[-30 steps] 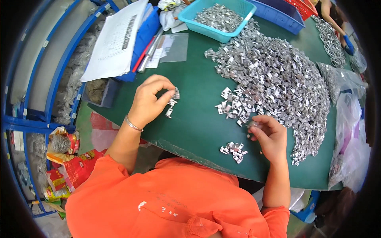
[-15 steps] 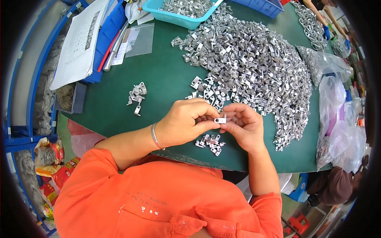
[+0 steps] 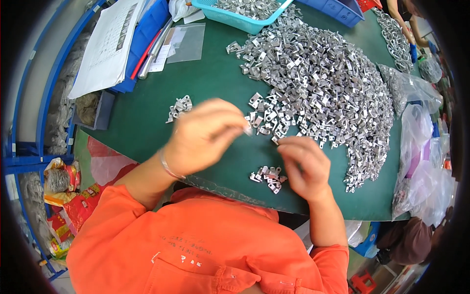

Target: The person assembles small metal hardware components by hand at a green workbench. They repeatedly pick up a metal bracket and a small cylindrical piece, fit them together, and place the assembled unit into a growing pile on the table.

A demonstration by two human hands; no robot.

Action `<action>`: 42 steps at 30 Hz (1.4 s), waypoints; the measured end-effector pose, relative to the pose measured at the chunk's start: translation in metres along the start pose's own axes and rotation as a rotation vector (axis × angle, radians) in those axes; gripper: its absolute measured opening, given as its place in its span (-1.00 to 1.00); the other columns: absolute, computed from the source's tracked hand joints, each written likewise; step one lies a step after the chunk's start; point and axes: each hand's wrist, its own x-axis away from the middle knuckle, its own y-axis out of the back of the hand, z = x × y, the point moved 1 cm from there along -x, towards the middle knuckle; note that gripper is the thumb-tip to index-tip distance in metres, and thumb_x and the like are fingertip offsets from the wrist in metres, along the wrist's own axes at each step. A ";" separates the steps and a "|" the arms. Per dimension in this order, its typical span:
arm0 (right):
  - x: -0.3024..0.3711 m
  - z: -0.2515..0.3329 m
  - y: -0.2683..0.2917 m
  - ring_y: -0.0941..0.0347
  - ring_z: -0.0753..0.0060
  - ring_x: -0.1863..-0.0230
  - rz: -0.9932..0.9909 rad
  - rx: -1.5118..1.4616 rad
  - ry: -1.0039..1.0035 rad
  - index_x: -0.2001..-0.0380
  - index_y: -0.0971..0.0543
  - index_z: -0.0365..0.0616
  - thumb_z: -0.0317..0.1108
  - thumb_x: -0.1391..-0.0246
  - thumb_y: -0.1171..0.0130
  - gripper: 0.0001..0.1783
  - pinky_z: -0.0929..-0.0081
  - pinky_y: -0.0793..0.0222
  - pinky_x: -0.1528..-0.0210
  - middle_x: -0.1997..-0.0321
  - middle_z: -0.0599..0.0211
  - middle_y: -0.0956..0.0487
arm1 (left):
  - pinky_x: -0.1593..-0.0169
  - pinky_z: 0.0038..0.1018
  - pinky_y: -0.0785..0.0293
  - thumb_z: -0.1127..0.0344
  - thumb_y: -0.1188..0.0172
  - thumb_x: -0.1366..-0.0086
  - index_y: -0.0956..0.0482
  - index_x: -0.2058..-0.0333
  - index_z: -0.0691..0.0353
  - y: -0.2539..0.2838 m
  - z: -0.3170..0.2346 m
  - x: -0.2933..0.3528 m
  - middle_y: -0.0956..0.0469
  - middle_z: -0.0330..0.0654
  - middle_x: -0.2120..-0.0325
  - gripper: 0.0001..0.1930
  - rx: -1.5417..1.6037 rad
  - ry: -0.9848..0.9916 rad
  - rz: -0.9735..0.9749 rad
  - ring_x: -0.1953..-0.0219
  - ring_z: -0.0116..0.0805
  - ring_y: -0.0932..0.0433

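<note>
My left hand [image 3: 208, 134], smeared by motion, is over the green table with its fingertips pinched. A small silver metal bracket [image 3: 248, 130] shows blurred at those fingertips. At the near edge of the big heap of metal brackets [image 3: 318, 78] is my right hand [image 3: 307, 166], its fingers curved and thumb apart. A single bracket lies by its fingertips; whether they touch it I cannot tell. Below and left of that hand sits a small cluster of brackets [image 3: 268, 178]. Another small group of brackets [image 3: 181, 107] lies beyond my left hand, partly covered by it.
A turquoise basket [image 3: 252, 24] of metal parts stands at the back beside a blue bin [image 3: 338, 11]. Papers [image 3: 105, 49] rest on a blue tray at left, near a clear plastic sleeve [image 3: 188, 43]. Plastic bags [image 3: 416, 161] line the right edge; another person's arms show far right.
My hands have come apart. The left has moved left with the bracket that was between both hands, while the right has opened by the heap's edge. The view has shifted slightly.
</note>
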 end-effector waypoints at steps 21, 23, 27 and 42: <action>-0.024 -0.016 -0.001 -0.50 0.59 0.47 0.045 -0.884 -0.922 0.27 -0.55 -0.33 -0.49 -0.17 -0.14 -0.89 0.64 -0.42 0.48 0.42 0.25 -0.62 | 0.28 -0.56 -0.52 0.50 -0.42 -0.01 -0.59 0.25 0.30 -0.037 0.007 -0.012 -0.58 -0.18 0.35 -0.71 0.322 0.245 0.158 0.37 -0.47 -0.58; -0.020 -0.021 0.001 -0.53 0.56 0.46 0.022 -0.984 -0.947 0.25 -0.55 -0.34 -0.50 -0.16 -0.14 -0.87 0.65 -0.43 0.50 0.41 0.21 -0.62 | 0.30 -0.54 -0.54 0.49 -0.38 -0.06 -0.58 0.26 0.31 -0.040 0.010 -0.010 -0.59 -0.17 0.39 -0.76 0.314 0.170 0.145 0.40 -0.43 -0.60; -0.023 -0.019 0.002 -0.56 0.51 0.44 0.046 -1.009 -0.984 0.24 -0.56 -0.34 -0.49 -0.16 -0.15 -0.86 0.64 -0.46 0.49 0.39 0.19 -0.63 | 0.27 -0.54 -0.57 0.49 -0.34 -0.10 -0.60 0.26 0.31 -0.043 0.014 -0.005 -0.61 -0.16 0.41 -0.79 0.338 0.210 0.129 0.38 -0.42 -0.62; -0.026 -0.012 0.000 -0.55 0.24 0.28 0.029 -0.037 -0.204 0.42 -0.57 -0.19 -0.73 0.18 -0.17 -0.77 0.42 -0.46 0.25 0.30 0.26 -0.62 | 0.19 -0.49 -0.50 0.62 -0.32 0.00 -0.56 0.43 0.26 -0.026 0.020 -0.010 -0.53 -0.20 0.33 -0.83 0.290 0.024 0.253 0.24 -0.34 -0.56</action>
